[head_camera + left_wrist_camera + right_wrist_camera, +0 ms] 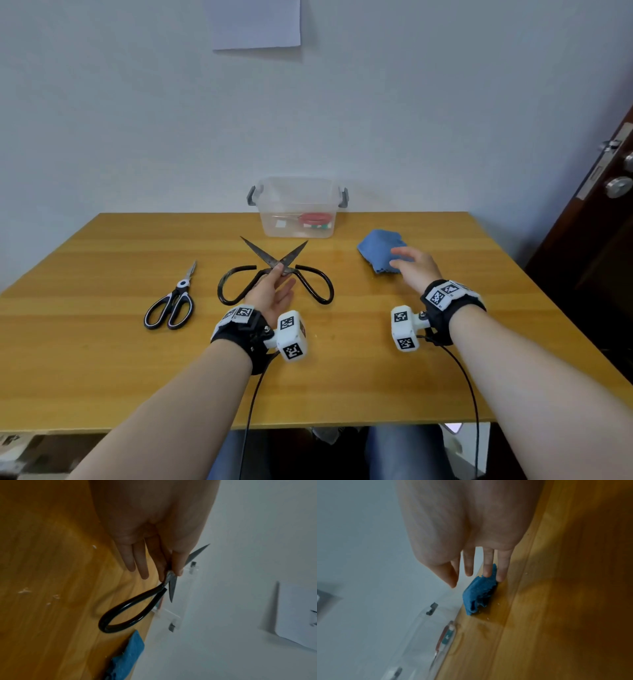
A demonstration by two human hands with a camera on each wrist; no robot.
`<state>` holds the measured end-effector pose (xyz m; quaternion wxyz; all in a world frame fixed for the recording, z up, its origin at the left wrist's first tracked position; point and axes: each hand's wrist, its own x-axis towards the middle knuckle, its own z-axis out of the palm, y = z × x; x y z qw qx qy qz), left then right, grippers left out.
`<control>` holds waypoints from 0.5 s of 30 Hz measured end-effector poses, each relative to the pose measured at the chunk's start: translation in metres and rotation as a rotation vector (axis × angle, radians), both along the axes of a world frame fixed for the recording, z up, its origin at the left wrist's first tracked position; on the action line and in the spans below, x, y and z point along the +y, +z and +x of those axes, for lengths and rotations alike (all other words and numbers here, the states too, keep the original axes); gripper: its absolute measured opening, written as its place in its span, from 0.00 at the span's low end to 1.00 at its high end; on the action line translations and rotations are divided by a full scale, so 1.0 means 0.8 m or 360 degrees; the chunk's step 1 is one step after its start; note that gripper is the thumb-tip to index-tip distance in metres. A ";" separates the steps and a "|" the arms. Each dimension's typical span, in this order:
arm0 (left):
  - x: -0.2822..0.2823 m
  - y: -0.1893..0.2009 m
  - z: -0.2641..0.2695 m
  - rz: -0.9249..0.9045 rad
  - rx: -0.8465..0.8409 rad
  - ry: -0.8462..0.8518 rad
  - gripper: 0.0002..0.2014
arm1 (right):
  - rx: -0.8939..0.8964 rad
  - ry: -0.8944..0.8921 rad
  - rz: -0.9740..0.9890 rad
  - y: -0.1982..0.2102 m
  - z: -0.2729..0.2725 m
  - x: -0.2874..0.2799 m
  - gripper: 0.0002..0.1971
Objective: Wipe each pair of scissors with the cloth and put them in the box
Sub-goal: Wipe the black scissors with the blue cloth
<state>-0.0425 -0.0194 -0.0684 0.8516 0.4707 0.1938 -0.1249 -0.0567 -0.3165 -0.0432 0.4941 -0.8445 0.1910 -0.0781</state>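
The worktop (102, 359) lies bare across its whole near half, wide room for either arm. At twelve o'clock the clear box (297, 205) stands against the wall, open-topped. Just in front of it the big black scissors (274, 270) sprawl wide open, blades towards the box, held at the pivot by the left hand (274, 294). The small scissors (173, 301) lie at ten o'clock, well apart. The blue cloth (376, 250) sits at one o'clock under the right hand (414, 267).

Wooden table (102, 359); paper sheet (256, 24) on wall; door (596, 219).
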 end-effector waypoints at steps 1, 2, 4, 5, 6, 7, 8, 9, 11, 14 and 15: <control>-0.002 -0.007 0.001 -0.0015 0.0003 0.0011 0.12 | 0.0025 0.0016 -0.0005 -0.006 0.003 0.000 0.21; -0.003 -0.014 0.002 -0.0041 0.0005 0.0034 0.12 | 0.0069 0.0040 -0.0012 -0.012 0.007 -0.001 0.26; -0.005 -0.028 0.003 -0.0055 -0.0027 0.0078 0.14 | 0.0213 0.0080 -0.0033 -0.028 0.014 -0.005 0.38; -0.006 -0.033 0.005 -0.0039 -0.0061 0.0102 0.14 | 0.0293 0.0064 -0.0052 -0.035 0.018 -0.007 0.42; -0.007 -0.038 0.007 -0.0021 -0.0092 0.0132 0.14 | 0.0327 0.0040 -0.0071 -0.041 0.021 -0.010 0.46; -0.008 -0.042 0.009 -0.0005 -0.0112 0.0164 0.14 | 0.0346 0.0015 -0.0080 -0.047 0.026 -0.013 0.49; -0.008 -0.044 0.010 0.0016 -0.0128 0.0188 0.13 | 0.0343 0.0005 -0.0098 -0.051 0.031 -0.013 0.52; -0.009 -0.045 0.013 0.0039 -0.0146 0.0202 0.12 | 0.0366 -0.0007 -0.0161 -0.055 0.038 -0.014 0.55; -0.010 -0.044 0.019 0.0072 -0.0167 0.0197 0.11 | 0.0433 0.0014 -0.0340 -0.066 0.056 -0.018 0.55; -0.010 -0.040 0.033 0.0078 -0.0154 0.0210 0.13 | 0.0545 0.0145 -0.0621 -0.072 0.074 -0.010 0.21; -0.011 -0.039 0.037 0.0081 -0.0151 0.0228 0.13 | 0.0545 0.0184 -0.0684 -0.072 0.075 -0.004 0.14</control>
